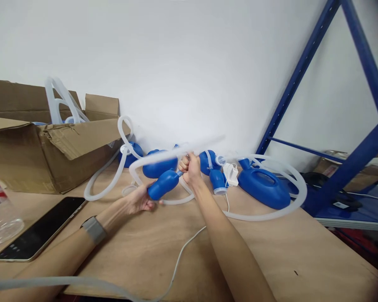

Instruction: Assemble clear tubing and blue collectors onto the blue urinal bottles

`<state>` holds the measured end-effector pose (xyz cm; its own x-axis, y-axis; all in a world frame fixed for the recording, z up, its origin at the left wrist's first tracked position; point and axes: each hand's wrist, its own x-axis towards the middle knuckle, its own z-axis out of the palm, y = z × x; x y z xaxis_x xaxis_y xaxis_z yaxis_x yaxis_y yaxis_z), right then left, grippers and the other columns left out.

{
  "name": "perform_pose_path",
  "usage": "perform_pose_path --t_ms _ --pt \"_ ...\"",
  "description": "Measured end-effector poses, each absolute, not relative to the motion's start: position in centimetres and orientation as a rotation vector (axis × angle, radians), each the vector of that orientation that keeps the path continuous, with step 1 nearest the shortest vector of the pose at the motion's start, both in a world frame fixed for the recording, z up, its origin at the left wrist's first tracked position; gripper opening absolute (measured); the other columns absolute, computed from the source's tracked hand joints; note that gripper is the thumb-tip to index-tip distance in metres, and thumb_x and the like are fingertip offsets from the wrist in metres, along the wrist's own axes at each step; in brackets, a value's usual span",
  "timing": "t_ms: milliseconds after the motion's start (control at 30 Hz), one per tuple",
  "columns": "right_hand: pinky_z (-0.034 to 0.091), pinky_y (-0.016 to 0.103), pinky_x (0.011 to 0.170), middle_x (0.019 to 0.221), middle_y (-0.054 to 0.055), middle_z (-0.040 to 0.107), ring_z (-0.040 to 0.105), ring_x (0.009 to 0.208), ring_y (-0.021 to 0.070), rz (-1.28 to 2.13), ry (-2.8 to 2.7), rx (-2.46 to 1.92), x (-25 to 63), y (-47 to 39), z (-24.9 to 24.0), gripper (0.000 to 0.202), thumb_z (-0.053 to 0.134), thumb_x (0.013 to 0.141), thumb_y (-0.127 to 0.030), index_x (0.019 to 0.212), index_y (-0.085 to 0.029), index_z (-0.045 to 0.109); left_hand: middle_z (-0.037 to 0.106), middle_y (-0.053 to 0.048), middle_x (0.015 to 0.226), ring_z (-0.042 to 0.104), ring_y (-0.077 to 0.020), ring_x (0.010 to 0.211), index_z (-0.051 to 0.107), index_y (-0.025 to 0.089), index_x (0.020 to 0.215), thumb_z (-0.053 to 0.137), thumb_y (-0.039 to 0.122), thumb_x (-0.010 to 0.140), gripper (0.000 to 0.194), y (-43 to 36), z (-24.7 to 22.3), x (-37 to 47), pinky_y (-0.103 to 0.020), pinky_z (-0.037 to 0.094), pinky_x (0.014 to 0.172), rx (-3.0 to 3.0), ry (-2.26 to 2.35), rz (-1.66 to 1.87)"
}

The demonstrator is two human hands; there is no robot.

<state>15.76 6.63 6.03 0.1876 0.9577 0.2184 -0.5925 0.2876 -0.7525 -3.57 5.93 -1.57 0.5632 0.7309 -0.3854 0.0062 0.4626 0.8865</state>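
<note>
**Where both ends are held: a rounded blue plastic cup (164, 184), tilted**

Its long axis rises rightward from the left hand (138, 200), cradling the wide base, to the right hand (191, 168), closed at the narrow neck. A blurred, translucent white hose (160, 157) passes just above; rounded blue plastic bottles (264, 188) crowd the wooden tabletop (129, 247) behind.

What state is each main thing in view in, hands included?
Small blue bulbous plastic piece: held tilted.
Left hand: closed around its wide end.
Right hand: closed at its narrow end.
Translucent white plastic tubes: looped, one blurred.
Brown cardboard box: flaps open.
Black rectangular phone: flat, screen mostly dark.
Big blue plastic jug with handle: resting on the wooden table.
Grey wristband: worn.
</note>
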Motion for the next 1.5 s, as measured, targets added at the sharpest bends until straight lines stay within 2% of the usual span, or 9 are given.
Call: perform_pose_path --t_ms 67,200,333,433,667,800,1067,1300,1500 --pt "0.014 0.019 0.039 0.048 -0.013 0.018 0.012 0.04 0.0057 1.075 -0.647 -0.598 15.7 7.4 5.6 0.027 0.06 0.094 -0.037 0.078 -0.021 0.044 0.069 -0.015 0.114 0.071 -0.0174 0.073 0.048 0.02 0.129 0.049 0.067 0.091 0.061 5.5 -1.5 -2.9 -0.029 0.06 0.062 1.06 0.853 0.772" --pt "0.017 0.02 0.039 0.048 -0.013 0.019 0.014 0.039 0.0066 0.983 -0.481 -0.63 15.9 8.2 5.2 0.023 0.049 0.098 -0.034 0.08 -0.022 0.041 0.044 -0.016 0.154 0.066 -0.0254 0.118 0.03 0.03 0.15 0.075 0.062 0.078 0.09 4.9 -1.8 -2.2 -0.035 0.062 0.086 1.531 0.935 1.158" --pt "0.018 0.021 0.039 0.048 -0.013 0.02 0.014 0.039 0.0062 1.016 -0.485 -0.614 16.2 7.9 5.8 0.022 0.051 0.097 -0.034 0.081 -0.022 0.043 0.067 -0.004 0.096 0.064 -0.0149 0.066 0.054 0.022 0.122 0.081 0.064 0.07 0.072 4.4 -2.1 -2.0 -0.023 0.051 0.054 1.784 1.204 1.124" --pt "0.018 0.02 0.04 0.048 -0.013 0.017 0.013 0.039 0.0061 1.047 -0.527 -0.587 16.6 7.4 6.3 0.021 0.052 0.097 -0.032 0.081 -0.021 0.045 0.055 0.003 0.061 0.047 -0.0102 0.043 0.056 0.019 0.1 0.072 0.071 0.074 0.06 4.1 -1.5 -1.7 -0.019 0.035 0.036 1.504 1.043 0.955" --pt "0.012 0.02 0.041 0.047 -0.013 0.013 0.006 0.041 0.0061 1.208 -0.753 -0.517 17.7 6.6 6.4 0.026 0.056 0.099 -0.036 0.078 -0.021 0.05 0.034 0.002 0.04 0.015 -0.0038 0.031 0.053 0.017 0.071 0.034 0.081 0.086 0.069 5.3 1.5 -3.6 -0.014 0.014 0.022 0.709 0.909 0.257" --pt "0.012 0.019 0.04 0.047 -0.013 0.014 0.008 0.04 0.0051 1.198 -0.826 -0.545 17.7 6.7 6.2 0.03 0.061 0.096 -0.041 0.076 -0.021 0.051 0.028 0.004 0.038 0.011 -0.0033 0.031 0.058 0.015 0.071 0.034 0.085 0.084 0.076 5.8 1.6 -4.2 -0.014 0.015 0.021 0.702 0.903 0.172" --pt "0.018 0.018 0.037 0.048 -0.013 0.021 0.021 0.036 0.0053 0.872 -0.455 -0.747 18.6 8.2 6.2 0.025 0.048 0.102 -0.032 0.081 -0.021 0.044 0.067 -0.005 0.08 0.063 -0.0146 0.064 0.067 0.014 0.098 0.085 0.064 0.064 0.063 5.2 -0.5 -3.0 -0.028 0.062 0.064 1.227 1.038 0.737" --pt "0.021 0.016 0.038 0.045 -0.014 0.017 0.016 0.036 0.0055 0.895 -0.456 -0.827 25.4 8.2 6.9 0.023 0.042 0.102 -0.023 0.08 -0.021 0.042 0.072 -0.007 0.097 0.068 -0.0236 0.084 0.065 0.017 0.117 0.081 0.068 0.066 0.074 6.3 -0.8 -4.0 -0.031 0.052 0.074 1.806 1.275 1.071" --pt "0.05 0.023 0.058 0.064 -0.003 0.058 0.057 0.057 0.0111 1.135 -0.811 -0.958 20.9 10.0 2.6 0.017 0.071 0.084 -0.024 0.089 -0.018 0.056 0.072 -0.008 0.086 0.069 -0.0288 0.082 0.064 0.017 0.116 0.058 0.072 0.087 0.062 5.9 -2.3 -3.0 -0.032 0.044 0.071 1.942 1.556 1.026"
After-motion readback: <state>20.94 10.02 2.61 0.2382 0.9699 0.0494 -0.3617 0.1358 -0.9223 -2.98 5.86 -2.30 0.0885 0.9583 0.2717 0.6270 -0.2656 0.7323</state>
